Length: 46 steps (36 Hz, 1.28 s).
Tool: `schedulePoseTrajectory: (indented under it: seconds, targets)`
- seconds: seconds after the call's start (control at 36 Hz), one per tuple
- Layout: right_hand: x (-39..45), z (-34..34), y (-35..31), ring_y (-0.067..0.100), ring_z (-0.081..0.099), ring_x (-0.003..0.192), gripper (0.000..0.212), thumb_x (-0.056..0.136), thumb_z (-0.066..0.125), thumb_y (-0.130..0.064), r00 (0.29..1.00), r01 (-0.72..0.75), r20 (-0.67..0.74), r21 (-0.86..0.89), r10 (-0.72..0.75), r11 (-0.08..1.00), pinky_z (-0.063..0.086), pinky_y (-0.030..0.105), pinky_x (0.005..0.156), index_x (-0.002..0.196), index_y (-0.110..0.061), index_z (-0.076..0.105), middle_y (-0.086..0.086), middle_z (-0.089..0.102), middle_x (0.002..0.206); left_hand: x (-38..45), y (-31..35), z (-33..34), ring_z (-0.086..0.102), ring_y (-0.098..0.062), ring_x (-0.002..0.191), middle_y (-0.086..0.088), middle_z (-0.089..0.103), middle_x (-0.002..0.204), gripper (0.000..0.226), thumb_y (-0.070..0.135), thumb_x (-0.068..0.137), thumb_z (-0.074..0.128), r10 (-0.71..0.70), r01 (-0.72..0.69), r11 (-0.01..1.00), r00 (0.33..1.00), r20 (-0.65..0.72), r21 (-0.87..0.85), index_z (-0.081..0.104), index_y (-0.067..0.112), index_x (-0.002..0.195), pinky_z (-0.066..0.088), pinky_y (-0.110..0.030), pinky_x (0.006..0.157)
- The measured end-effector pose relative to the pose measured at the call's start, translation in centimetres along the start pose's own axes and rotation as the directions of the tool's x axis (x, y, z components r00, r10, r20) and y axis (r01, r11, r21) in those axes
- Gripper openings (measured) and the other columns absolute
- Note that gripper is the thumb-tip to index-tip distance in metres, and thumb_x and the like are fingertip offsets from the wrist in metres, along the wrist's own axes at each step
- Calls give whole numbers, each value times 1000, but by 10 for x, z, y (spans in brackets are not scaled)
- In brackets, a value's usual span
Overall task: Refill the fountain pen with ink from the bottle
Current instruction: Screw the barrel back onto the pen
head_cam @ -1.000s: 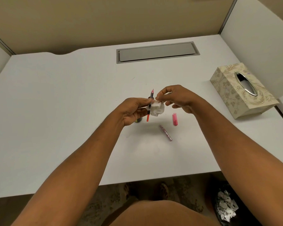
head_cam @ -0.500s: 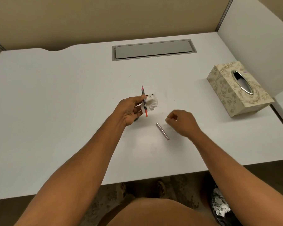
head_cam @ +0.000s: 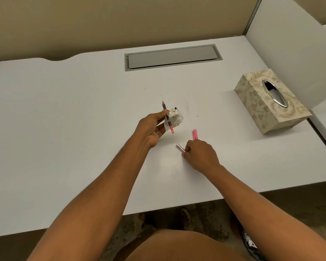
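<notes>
Fountain pen's slim red-and-black inner section (head_cam: pixel 167 117) stays pinched upright in left hand (head_cam: pixel 152 129) with crumpled white tissue (head_cam: pixel 175 117). Right hand (head_cam: pixel 199 155) has dropped from tissue, fingers now closing on silver-pink metallic barrel (head_cam: pixel 180 148) on white surface (head_cam: pixel 64 129); wiping done, reassembly likely next.

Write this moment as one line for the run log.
left hand: holds pen section and tissue | right hand: grips pen barrel on desk | pink cap: lying beside

No text, label, brand or number is readable here; the tissue box (head_cam: pixel 267 102) shows only floral patterning.
</notes>
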State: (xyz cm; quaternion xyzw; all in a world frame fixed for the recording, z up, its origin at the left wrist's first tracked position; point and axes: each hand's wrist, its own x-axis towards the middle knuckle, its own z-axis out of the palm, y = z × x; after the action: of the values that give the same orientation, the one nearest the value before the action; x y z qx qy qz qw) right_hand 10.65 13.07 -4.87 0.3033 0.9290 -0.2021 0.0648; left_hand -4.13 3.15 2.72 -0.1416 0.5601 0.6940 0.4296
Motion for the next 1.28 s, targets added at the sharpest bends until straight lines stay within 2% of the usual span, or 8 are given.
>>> schedulePoseTrajectory:
  seconds: [0.11, 0.25, 0.39, 0.47, 0.56, 0.81, 1.0, 1.28]
  targets:
    - [-4, -10, 7, 23, 63, 82, 12, 90, 60, -31, 1000, 0, -1, 34, 0, 999, 52, 34, 69, 92, -20, 65, 0, 67, 89, 1, 0, -1, 72, -20, 83, -5, 76, 104, 22, 15, 88, 73, 7, -8, 1000, 1000, -14, -20, 73, 8, 109, 56, -23, 53]
    - [-19, -45, 3, 7, 63, 75, 10, 87, 66, -39, 994, 38, -111, 252, -10, 967, 48, 26, 66, 86, -29, 65, -18, 68, 79, 2, 0, 0, 70, -19, 86, 0, 76, 98, 23, 19, 89, 73, 25, -27, 998, 999, -47, -53, 73, 11, 110, 55, -23, 56]
    - [-33, -81, -18, 2, 62, 70, 9, 86, 68, -37, 981, 112, -190, 376, -42, 920, 50, 24, 65, 86, -28, 68, -20, 65, 73, 3, 0, 3, 69, -20, 93, 0, 76, 99, 28, 21, 87, 76, 56, -69, 989, 993, -102, -129, 71, 11, 112, 54, -27, 70]
    - [-33, -88, -26, 3, 62, 69, 8, 85, 68, -37, 974, 146, -215, 373, -68, 916, 50, 25, 65, 85, -29, 68, -22, 64, 70, 3, 0, 6, 66, -15, 87, 2, 74, 95, 15, 23, 87, 76, 70, -85, 988, 991, -118, -132, 70, 15, 99, 50, -26, 68]
    - [-30, -89, -29, 5, 61, 70, 10, 86, 67, -39, 973, 154, -213, 321, -87, 934, 51, 29, 66, 86, -29, 67, -23, 61, 69, 1, 1, 10, 64, -14, 91, 4, 73, 92, 9, 25, 88, 75, 82, -102, 983, 988, -129, -155, 69, 18, 89, 46, -27, 75]
    - [-20, -85, -37, 10, 61, 73, 12, 88, 63, -39, 970, 143, -224, 231, -91, 962, 52, 32, 68, 89, -28, 67, -15, 69, 78, -2, 1, 8, 64, -14, 100, 4, 72, 107, 21, 29, 88, 74, 101, -136, 973, 977, -186, -185, 68, 17, 105, 39, -28, 68]
    - [-17, -85, -43, 12, 61, 74, 13, 88, 62, -40, 962, 151, -259, 224, -90, 963, 51, 32, 67, 89, -28, 67, -13, 70, 82, -6, -3, 10, 63, -13, 98, 3, 72, 111, 19, 30, 88, 74, 101, -132, 975, 980, -172, -180, 68, 19, 102, 38, -28, 67]
    - [-6, -87, -48, 11, 61, 72, 9, 87, 62, -37, 947, 142, -318, 295, -44, 945, 46, 29, 63, 85, -29, 65, -13, 68, 79, -14, -13, 14, 66, -12, 101, 7, 76, 102, 13, 29, 83, 76, 89, -96, 992, 993, -80, -86, 71, 23, 93, 41, -31, 81]
